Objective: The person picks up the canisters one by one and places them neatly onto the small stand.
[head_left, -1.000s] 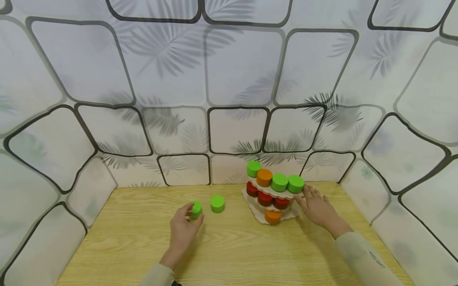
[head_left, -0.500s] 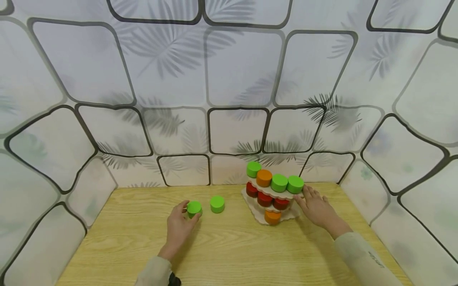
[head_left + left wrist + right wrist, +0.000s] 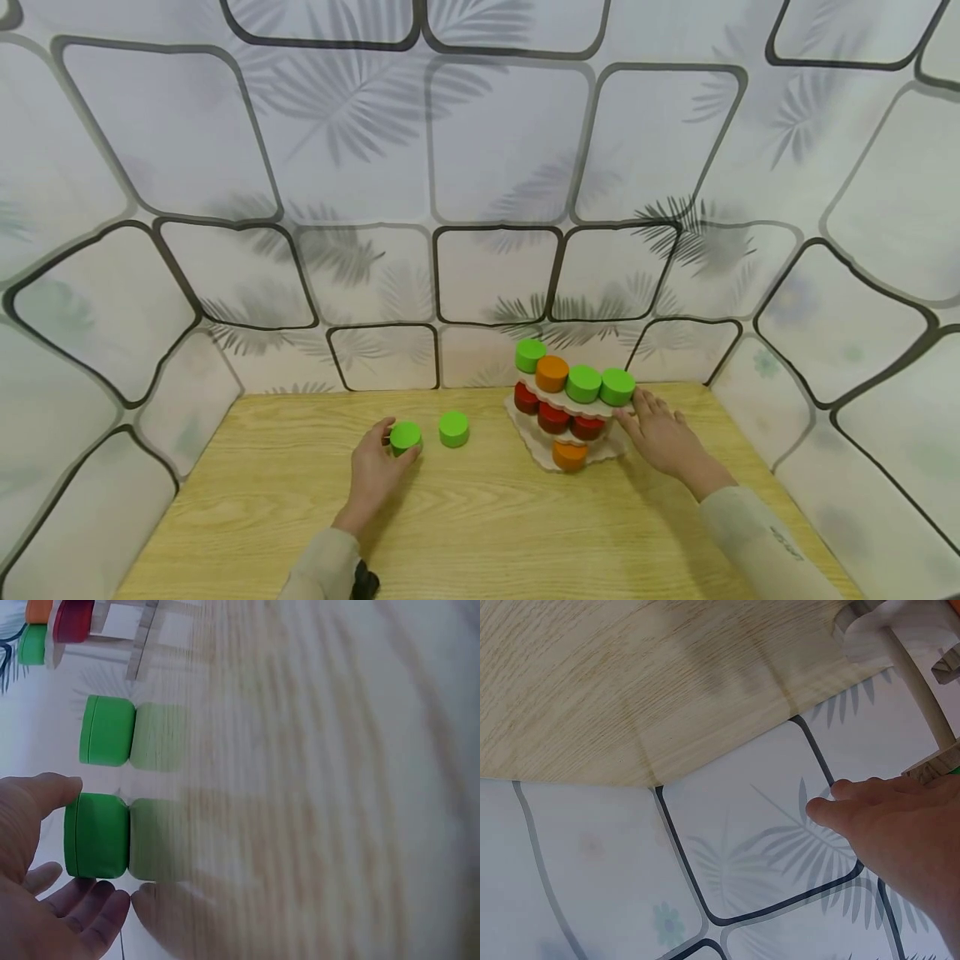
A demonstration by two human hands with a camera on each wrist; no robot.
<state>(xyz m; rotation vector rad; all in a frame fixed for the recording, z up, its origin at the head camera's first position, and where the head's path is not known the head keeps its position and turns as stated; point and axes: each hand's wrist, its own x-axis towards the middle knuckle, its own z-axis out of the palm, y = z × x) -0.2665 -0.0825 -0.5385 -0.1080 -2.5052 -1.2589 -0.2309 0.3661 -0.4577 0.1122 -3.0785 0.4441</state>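
Near the left middle of the table, my left hand [image 3: 375,473] holds a small green round box [image 3: 406,437] between thumb and fingers. The left wrist view shows this green box [image 3: 99,835] standing on the tabletop, a lid seam round it. Beside it to the right stands a second green round box [image 3: 453,429]. My right hand [image 3: 667,437] rests at the right edge of a tiered wooden stand [image 3: 536,442], its fingers fairly straight along the upper shelf's end. Green and orange boxes [image 3: 552,373] line that shelf; red ones [image 3: 553,418] and an orange one sit lower.
The light wood table [image 3: 465,533] meets a patterned cloth wall [image 3: 495,275] at the back, with cloth sides left and right. The stand is close to the back wall, its lowest scalloped shelf spreading forward and left.
My left hand has drawn slightly left and back, and its fingers have settled round the green box, which now shows more fully. The right hand stays at the stand.
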